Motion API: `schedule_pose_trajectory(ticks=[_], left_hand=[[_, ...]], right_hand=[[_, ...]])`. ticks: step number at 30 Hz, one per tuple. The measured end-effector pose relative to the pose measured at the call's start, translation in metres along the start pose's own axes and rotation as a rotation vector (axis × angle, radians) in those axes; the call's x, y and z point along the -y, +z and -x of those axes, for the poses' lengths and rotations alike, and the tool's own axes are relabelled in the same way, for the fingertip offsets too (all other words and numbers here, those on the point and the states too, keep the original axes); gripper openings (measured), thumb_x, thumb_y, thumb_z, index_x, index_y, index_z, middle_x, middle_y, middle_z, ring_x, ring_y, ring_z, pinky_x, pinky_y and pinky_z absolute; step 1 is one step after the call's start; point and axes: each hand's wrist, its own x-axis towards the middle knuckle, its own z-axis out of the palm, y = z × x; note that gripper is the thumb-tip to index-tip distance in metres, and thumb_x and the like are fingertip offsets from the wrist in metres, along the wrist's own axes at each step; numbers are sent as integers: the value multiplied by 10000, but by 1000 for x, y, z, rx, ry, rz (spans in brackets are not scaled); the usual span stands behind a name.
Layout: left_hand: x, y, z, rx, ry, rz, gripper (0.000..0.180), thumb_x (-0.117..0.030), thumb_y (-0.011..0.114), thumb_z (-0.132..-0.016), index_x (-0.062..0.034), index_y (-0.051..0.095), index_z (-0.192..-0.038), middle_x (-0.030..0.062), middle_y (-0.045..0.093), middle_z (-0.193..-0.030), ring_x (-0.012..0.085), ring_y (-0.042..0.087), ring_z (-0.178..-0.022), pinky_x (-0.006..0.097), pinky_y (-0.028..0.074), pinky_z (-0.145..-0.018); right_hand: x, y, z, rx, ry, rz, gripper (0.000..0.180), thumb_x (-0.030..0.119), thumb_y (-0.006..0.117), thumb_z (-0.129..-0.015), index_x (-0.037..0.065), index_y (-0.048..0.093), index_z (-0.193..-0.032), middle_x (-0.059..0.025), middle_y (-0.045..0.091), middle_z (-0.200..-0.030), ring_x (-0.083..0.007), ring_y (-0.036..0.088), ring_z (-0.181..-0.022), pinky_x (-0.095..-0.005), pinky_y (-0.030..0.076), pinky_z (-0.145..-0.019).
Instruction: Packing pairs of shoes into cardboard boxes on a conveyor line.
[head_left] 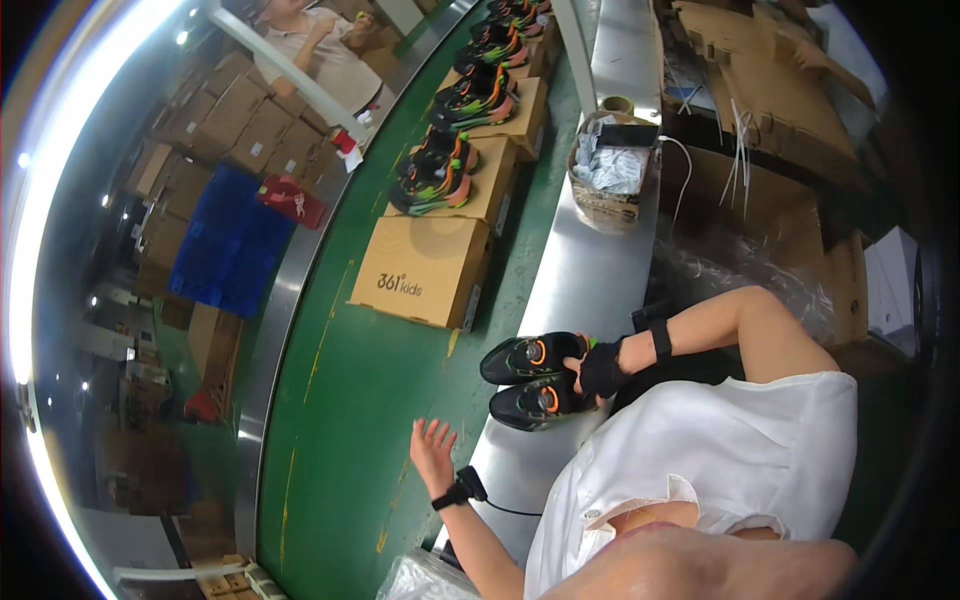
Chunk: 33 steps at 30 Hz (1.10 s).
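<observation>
A pair of black shoes (527, 408) with orange and green trim lies side by side on the metal ledge beside the green conveyor belt. My right hand (578, 374), in a black wrist wrap, grips the pair at the end nearer my body. Over the belt, my left hand (432, 455) is raised with its fingers apart, holding nothing. A black device is strapped to that wrist, with a cable running from it. Ahead of my hands, a closed brown shoebox (420, 272) rests on the belt.
Farther up the belt, several brown boxes (510, 135) carry similar dark shoes (432, 172). A container of small white packets (608, 168) stands on the metal ledge (570, 270). Two other people (318, 55) are across the belt and at far right. Clear plastic (425, 577) lies near my left forearm.
</observation>
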Motion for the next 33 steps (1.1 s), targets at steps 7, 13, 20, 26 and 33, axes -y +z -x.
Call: schedule_pose_trajectory(ticks=[7, 13, 20, 26, 33], left_hand=[[-6, 80, -105, -3, -47, -90, 848, -505, 547, -734, -20, 111, -1276, 234, 355, -1146, 363, 426, -1013, 470, 401, -798], [1, 115, -178, -55, -89, -152, 815, -515, 537, -733, -47, 163, -1285, 214, 277, -1257, 356, 346, -1108, 470, 353, -844], [33, 132, -173, -160, 288, -282, 584, -196, 507, -832, -41, 182, -1291, 137, 340, -1256, 220, 401, -1074, 316, 338, -891], [31, 142, -148, -109, 221, -271, 587, -157, 504, -831, -16, 168, -1291, 132, 368, -1220, 200, 412, -1037, 294, 337, -881], [16, 160, -138, -123, 169, -269, 613, -204, 494, -836, 14, 132, -1280, 168, 306, -1256, 232, 363, -1099, 337, 307, -921]], right_hand=[[-84, -72, -8, -494, -47, -459, 365, 333, 567, -692, 63, 579, -936, -118, 592, -852, -254, 556, -849, -341, 435, -729], [-214, -138, -27, -690, 324, -612, 422, 291, 599, -684, -24, 551, -960, -141, 590, -873, -229, 564, -843, -303, 438, -745], [-309, -167, -108, -727, 665, -1221, 360, 326, 622, -682, 0, 531, -806, -60, 487, -525, -153, 444, -389, -271, 376, -373], [-338, -162, -148, -832, 835, -1538, 316, 286, 651, -688, 13, 502, -635, -80, 444, -472, -161, 408, -348, -278, 349, -328], [-311, -173, -130, -904, 813, -1501, 367, 297, 682, -638, -22, 504, -597, -104, 469, -473, -180, 442, -354, -315, 342, -336]])
